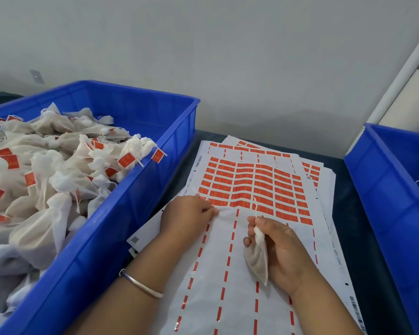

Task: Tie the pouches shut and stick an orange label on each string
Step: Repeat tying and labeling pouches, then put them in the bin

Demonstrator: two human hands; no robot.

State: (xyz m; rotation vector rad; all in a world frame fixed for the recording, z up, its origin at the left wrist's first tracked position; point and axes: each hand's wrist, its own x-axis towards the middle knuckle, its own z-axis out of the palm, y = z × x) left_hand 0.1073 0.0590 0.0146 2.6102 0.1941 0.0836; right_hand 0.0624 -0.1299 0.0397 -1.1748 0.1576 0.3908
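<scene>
Our right hand is clamping its grip round a soft, gauzy white pouch, thin string rising above the fingers. Our left hand is pinching the glossy label sheet at its rectangular orange labels, beside a rigid blue plastic bin holding tied pouches.

Small packing workshop, blue plastic crates of tied pouches, stacked orange label sheets, bare wall
</scene>
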